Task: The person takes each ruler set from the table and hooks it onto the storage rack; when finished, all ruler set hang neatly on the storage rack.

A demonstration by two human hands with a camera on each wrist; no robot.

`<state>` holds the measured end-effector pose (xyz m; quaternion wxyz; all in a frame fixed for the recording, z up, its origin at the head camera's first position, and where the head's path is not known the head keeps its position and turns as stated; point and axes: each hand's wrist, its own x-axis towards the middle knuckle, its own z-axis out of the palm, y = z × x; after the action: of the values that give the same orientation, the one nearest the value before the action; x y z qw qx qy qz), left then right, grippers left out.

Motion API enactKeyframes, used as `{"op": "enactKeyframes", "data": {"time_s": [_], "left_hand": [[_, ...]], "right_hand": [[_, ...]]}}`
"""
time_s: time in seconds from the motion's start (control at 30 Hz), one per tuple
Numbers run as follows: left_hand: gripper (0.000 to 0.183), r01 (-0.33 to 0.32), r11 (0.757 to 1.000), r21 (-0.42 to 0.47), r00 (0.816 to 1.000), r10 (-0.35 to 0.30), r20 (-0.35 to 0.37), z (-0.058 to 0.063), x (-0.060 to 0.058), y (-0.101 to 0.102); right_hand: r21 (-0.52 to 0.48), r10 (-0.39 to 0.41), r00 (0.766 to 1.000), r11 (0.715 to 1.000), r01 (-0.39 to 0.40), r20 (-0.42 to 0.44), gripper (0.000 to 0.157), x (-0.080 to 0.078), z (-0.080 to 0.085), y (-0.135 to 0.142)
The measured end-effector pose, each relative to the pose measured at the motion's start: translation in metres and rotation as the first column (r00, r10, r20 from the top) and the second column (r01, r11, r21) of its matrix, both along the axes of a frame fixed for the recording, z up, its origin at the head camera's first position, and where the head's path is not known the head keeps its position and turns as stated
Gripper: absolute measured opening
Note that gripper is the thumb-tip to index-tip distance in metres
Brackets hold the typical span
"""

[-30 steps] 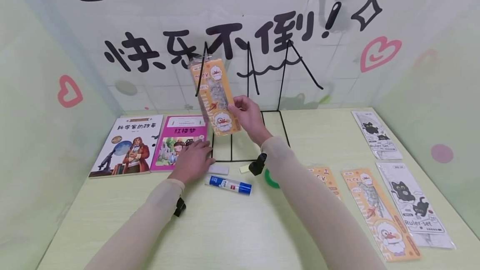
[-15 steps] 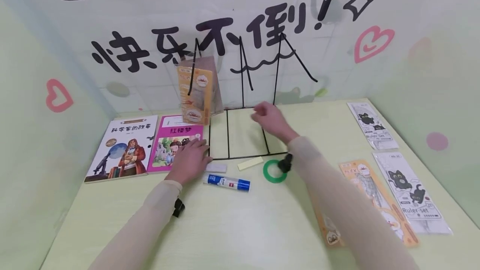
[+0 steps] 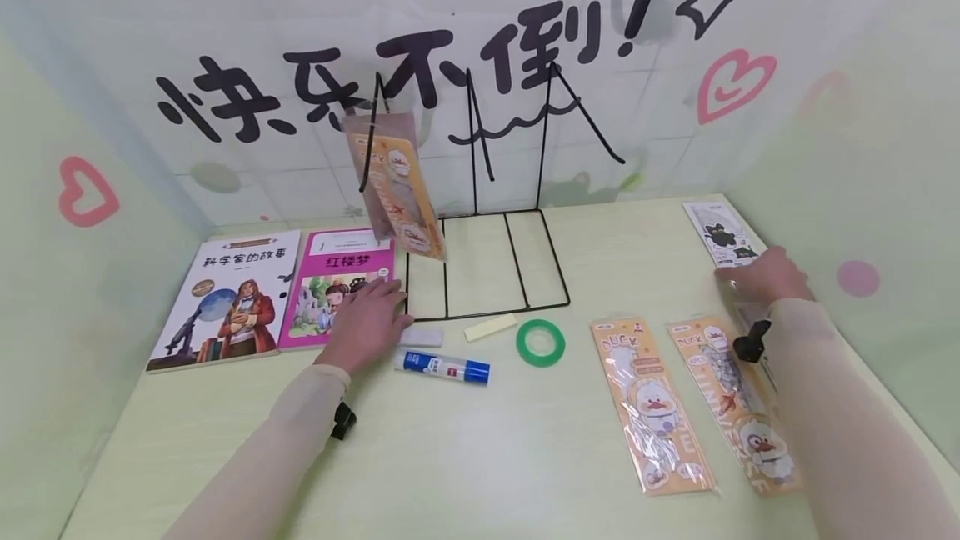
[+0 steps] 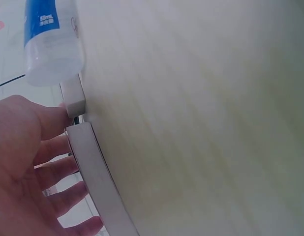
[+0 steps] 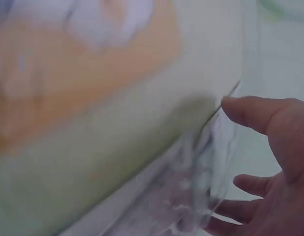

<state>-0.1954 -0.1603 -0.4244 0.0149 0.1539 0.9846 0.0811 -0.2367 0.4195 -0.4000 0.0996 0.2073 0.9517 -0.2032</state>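
My left hand [image 3: 363, 323] rests on a pink book [image 3: 309, 325], fingers spread and relaxed; in the left wrist view its fingers lie along the book's edge. My right hand [image 3: 768, 277] is at the top end of a Ruler-set packet [image 5: 162, 201] on the right. Its thumb and fingers are apart at the packet's edges in the right wrist view, not visibly pinching it. The hand and sleeve hide most of that packet in the head view. An orange duck ruler packet [image 3: 401, 198] hangs tilted on the left hook of a black wire rack [image 3: 446, 273].
A white book [image 3: 225, 307] lies left of the pink one. Before the rack are a glue stick [image 3: 442, 367], a pale yellow strip [image 3: 490, 327] and a green tape roll [image 3: 541, 362]. Two duck packets [image 3: 648, 407] and a farther cat packet [image 3: 712, 232] lie at right.
My right hand has let go of the duck packet, which now hangs and swings on the rack's left hook. That hand has moved right to the cat packets. My left hand stays on the book.
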Motion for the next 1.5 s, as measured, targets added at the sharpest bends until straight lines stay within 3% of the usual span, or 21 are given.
{"op": "enactKeyframes", "data": {"time_s": [0.1,0.33,0.53,0.67,0.87,0.97,1.07,1.13,1.2,1.27,1.3,1.5], "left_hand": [[0.048,-0.004,1.0,-0.002,1.0,0.004,-0.004,0.0,0.001,-0.002],[0.049,-0.009,1.0,-0.004,1.0,0.009,0.015,-0.001,0.002,-0.003],[0.048,-0.008,1.0,0.004,1.0,0.008,0.009,0.0,0.002,-0.001],[0.048,-0.014,1.0,0.009,1.0,0.013,0.012,0.001,0.004,-0.001],[0.048,-0.014,1.0,0.009,1.0,0.014,0.009,0.0,0.003,-0.002],[0.048,-0.016,1.0,0.011,1.0,0.016,0.008,0.0,0.002,-0.002],[0.048,-0.017,1.0,0.014,1.0,0.017,0.014,0.001,0.001,-0.001],[0.048,-0.018,1.0,0.01,1.0,0.018,0.018,0.001,0.001,0.0],[0.048,-0.023,1.0,0.006,1.0,0.023,0.018,0.002,0.001,0.001],[0.048,-0.022,1.0,0.004,1.0,0.022,0.011,0.003,0.002,0.002],[0.048,-0.025,1.0,0.004,1.0,0.025,0.011,0.003,0.002,0.002],[0.048,-0.033,0.999,0.011,0.999,0.032,0.02,0.004,0.003,0.001]], "right_hand": [[-0.006,-0.004,1.0,1.0,0.005,0.031,0.12,0.002,-0.001,0.006],[-0.069,0.007,0.982,0.997,-0.021,-0.188,0.101,-0.001,0.0,-0.005],[-0.201,0.041,0.93,0.972,-0.122,-0.365,0.059,-0.003,0.008,-0.015],[-0.282,0.045,0.887,0.94,-0.194,-0.46,0.046,0.008,0.017,-0.03],[-0.405,0.131,0.838,0.829,-0.386,-0.53,0.038,0.031,0.036,-0.07],[-0.416,0.201,0.799,0.768,-0.487,-0.566,0.033,0.039,0.049,-0.095],[-0.455,0.245,0.747,0.664,-0.594,-0.617,0.027,0.046,0.061,-0.12],[-0.495,0.252,0.716,0.575,-0.652,-0.651,0.023,0.048,0.068,-0.134],[-0.538,0.247,0.697,0.482,-0.691,-0.673,0.022,0.05,0.073,-0.145],[-0.564,0.237,0.689,0.425,-0.708,-0.685,0.021,0.051,0.076,-0.154],[-0.574,0.231,0.689,0.408,-0.709,-0.687,0.021,0.051,0.078,-0.157],[-0.599,0.2,0.704,0.399,-0.694,-0.682,0.021,0.048,0.076,-0.166]]}}
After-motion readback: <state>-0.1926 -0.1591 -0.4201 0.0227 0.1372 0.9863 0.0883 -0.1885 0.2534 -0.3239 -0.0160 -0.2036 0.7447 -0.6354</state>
